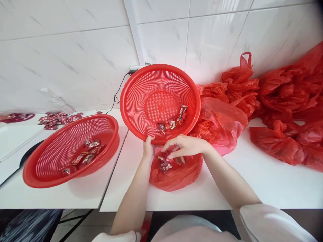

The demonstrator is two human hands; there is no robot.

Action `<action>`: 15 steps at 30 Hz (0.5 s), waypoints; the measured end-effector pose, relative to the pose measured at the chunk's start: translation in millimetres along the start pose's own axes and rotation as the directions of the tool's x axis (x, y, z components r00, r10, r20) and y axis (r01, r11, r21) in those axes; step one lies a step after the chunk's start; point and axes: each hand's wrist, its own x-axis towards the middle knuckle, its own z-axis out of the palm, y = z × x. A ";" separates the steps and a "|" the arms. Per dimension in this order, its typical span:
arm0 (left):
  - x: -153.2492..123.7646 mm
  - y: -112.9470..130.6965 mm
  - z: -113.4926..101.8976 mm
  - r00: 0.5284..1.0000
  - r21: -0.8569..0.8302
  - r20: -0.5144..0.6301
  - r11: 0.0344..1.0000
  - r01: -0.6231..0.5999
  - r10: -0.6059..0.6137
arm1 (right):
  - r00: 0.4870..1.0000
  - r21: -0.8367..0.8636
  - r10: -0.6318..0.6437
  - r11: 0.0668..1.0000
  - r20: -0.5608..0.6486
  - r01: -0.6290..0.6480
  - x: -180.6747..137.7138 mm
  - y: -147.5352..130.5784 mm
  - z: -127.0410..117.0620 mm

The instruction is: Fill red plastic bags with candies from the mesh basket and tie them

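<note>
A red plastic mesh basket (pixel 161 84) is tilted toward me, with several small wrapped snack packets (pixel 172 123) near its lower rim. My left hand (pixel 148 146) grips that rim, thumb on top, its other fingers mostly hidden. Below the basket lies an opened red plastic bag (pixel 174 181) with a dark red packet (pixel 165 166) and other small pieces inside. Over the bag's mouth is my right hand (pixel 186 146), its fingers curved and apart. A small pink piece shows by its thumb; whether they touch I cannot tell.
A second red mesh basket (pixel 73 148) with several packets stands at left. Behind it is a pile of small red packets (pixel 58 119). Filled red plastic bags (pixel 224 117) crowd the right side against the tiled wall (pixel 161 43). A black cable (pixel 118 92) hangs behind the baskets.
</note>
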 end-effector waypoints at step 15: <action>-6.7 -14.8 2.5 0.991 0.006 0.130 1.000 -0.029 0.028 | 0.807 -0.402 0.177 0.795 -0.563 -0.455 23.6 50.3 21.5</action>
